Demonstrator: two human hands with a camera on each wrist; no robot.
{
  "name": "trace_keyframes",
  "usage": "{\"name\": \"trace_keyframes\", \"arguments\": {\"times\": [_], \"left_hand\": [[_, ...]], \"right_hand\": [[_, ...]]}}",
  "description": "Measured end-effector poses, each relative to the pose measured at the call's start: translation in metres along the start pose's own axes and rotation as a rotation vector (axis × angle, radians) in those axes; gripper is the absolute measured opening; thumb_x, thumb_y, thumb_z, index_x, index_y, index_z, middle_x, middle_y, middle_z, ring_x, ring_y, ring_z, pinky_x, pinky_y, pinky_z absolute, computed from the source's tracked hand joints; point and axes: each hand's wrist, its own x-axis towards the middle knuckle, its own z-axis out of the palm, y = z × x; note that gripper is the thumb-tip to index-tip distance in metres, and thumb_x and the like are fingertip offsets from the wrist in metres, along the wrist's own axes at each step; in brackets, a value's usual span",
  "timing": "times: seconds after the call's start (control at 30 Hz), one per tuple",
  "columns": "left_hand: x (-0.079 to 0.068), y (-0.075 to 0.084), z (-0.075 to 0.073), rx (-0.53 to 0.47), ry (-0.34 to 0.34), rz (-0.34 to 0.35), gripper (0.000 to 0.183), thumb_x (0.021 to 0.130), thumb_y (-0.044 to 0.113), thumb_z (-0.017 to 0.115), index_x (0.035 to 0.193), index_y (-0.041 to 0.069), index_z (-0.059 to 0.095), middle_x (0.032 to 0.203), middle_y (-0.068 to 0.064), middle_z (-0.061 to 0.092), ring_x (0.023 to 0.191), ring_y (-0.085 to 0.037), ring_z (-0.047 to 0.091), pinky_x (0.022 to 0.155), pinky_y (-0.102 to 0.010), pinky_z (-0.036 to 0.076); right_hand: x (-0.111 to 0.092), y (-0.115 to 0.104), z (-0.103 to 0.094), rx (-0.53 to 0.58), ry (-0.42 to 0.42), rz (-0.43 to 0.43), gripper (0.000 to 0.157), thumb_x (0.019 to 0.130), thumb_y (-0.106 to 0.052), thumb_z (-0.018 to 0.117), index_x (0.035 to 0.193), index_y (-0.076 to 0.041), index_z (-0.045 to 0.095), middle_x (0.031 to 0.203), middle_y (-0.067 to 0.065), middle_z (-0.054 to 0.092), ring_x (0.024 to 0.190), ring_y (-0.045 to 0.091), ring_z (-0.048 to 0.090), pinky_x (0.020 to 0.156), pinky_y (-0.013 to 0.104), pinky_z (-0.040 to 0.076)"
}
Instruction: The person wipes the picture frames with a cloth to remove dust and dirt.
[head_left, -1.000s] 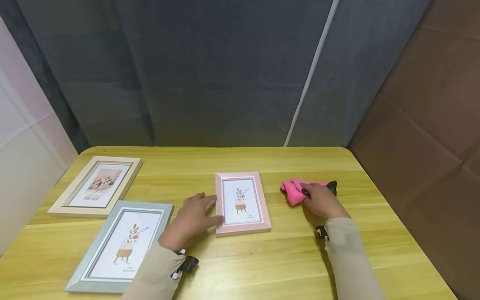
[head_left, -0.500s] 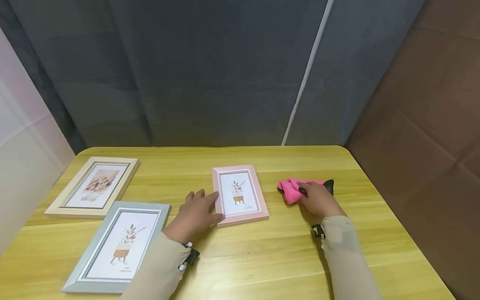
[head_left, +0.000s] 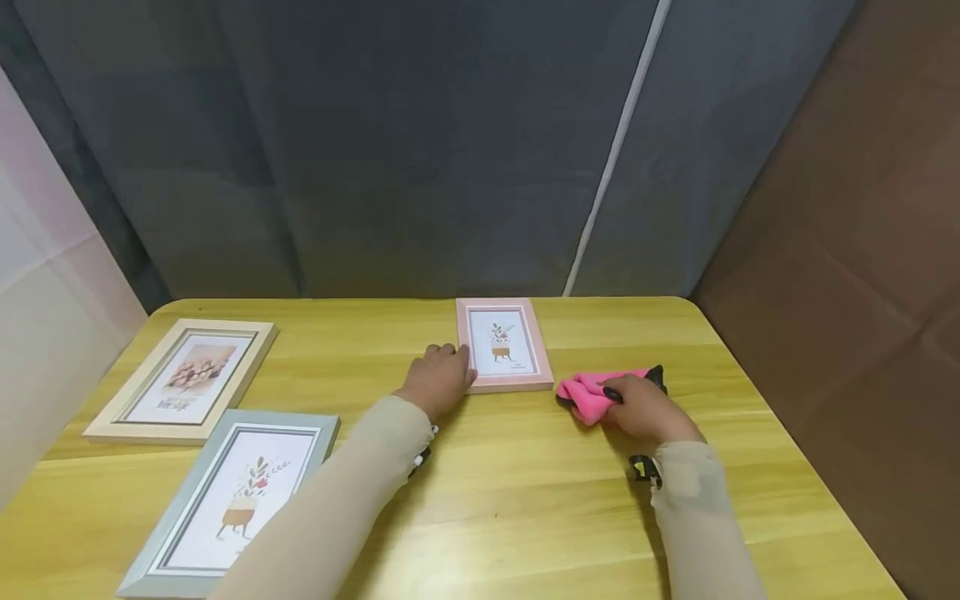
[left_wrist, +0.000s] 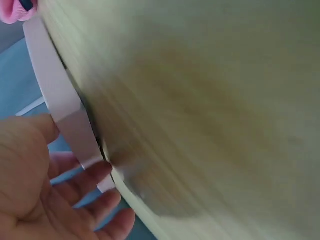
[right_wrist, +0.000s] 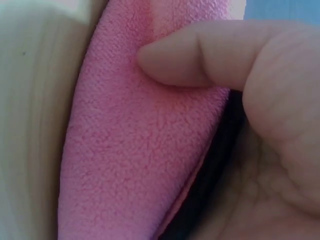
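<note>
My left hand (head_left: 437,379) holds the near left corner of a small pink picture frame (head_left: 504,387) lying face up at the table's far edge. In the left wrist view, the frame's corner (left_wrist: 67,107) lies between my thumb and fingers. The frame has a potted-plant print behind its border. Right of it, my right hand (head_left: 647,408) grips a folded pink cloth (head_left: 588,398) with a black underside, low on the table. In the right wrist view, my thumb presses into the fuzzy pink side of the cloth (right_wrist: 120,150), while the other fingers are hidden.
A cream picture frame (head_left: 138,398) lies at the back left of the wooden table (head_left: 525,500). Overlapping its near corner in this view is a larger grey-blue frame (head_left: 174,508), partly covered by my left sleeve. Dark curtain (head_left: 412,167) hangs behind the table.
My left hand has slid the pink frame away from me and to the right, up to the far edge. My right hand stays at about the same place with the cloth.
</note>
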Motion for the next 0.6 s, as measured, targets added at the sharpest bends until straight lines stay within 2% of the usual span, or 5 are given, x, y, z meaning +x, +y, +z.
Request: {"name": "trace_keyframes", "arguments": {"times": [0.17, 0.3, 0.37, 0.47, 0.6], "left_hand": [[0.009, 0.003, 0.012, -0.006, 0.124, -0.092, 0.039, 0.101, 0.036, 0.058, 0.116, 0.000, 0.065, 0.106, -0.018, 0.063, 0.102, -0.036, 0.058, 0.081, -0.051, 0.052], [0.000, -0.010, -0.011, -0.203, 0.193, -0.156, 0.047, 0.102, 0.038, 0.054, 0.121, -0.003, 0.065, 0.112, -0.023, 0.064, 0.105, -0.040, 0.059, 0.089, -0.053, 0.050], [-0.013, -0.026, -0.037, -0.268, 0.168, -0.156, 0.048, 0.102, 0.036, 0.053, 0.124, -0.006, 0.063, 0.118, -0.026, 0.064, 0.110, -0.043, 0.059, 0.094, -0.054, 0.047], [-0.041, -0.063, -0.072, -0.229, 0.078, -0.107, 0.047, 0.101, 0.032, 0.054, 0.121, -0.010, 0.063, 0.119, -0.029, 0.064, 0.111, -0.046, 0.059, 0.096, -0.055, 0.045], [-0.090, -0.121, -0.101, -0.146, -0.109, -0.124, 0.041, 0.098, 0.028, 0.056, 0.104, -0.013, 0.064, 0.095, -0.024, 0.067, 0.087, -0.040, 0.063, 0.077, -0.051, 0.051]], "right_hand": [[-0.002, -0.003, 0.005, 0.001, -0.016, 0.014, 0.036, 0.090, -0.008, 0.065, 0.124, 0.003, 0.067, 0.119, 0.019, 0.067, 0.115, 0.038, 0.059, 0.101, 0.054, 0.043], [0.001, -0.006, 0.007, -0.005, -0.011, -0.022, 0.035, 0.090, -0.009, 0.065, 0.123, 0.003, 0.067, 0.117, 0.017, 0.068, 0.113, 0.036, 0.061, 0.100, 0.053, 0.044], [0.003, -0.006, 0.008, -0.014, -0.008, -0.045, 0.034, 0.089, -0.009, 0.066, 0.122, 0.002, 0.068, 0.116, 0.016, 0.068, 0.111, 0.035, 0.062, 0.099, 0.052, 0.045], [0.003, -0.006, 0.008, -0.018, 0.000, -0.055, 0.034, 0.088, -0.008, 0.065, 0.121, 0.002, 0.068, 0.116, 0.016, 0.068, 0.110, 0.035, 0.062, 0.099, 0.053, 0.045], [0.004, -0.003, 0.007, -0.014, 0.007, -0.042, 0.036, 0.089, -0.007, 0.064, 0.124, 0.002, 0.067, 0.119, 0.017, 0.067, 0.114, 0.037, 0.060, 0.100, 0.054, 0.044]]}}
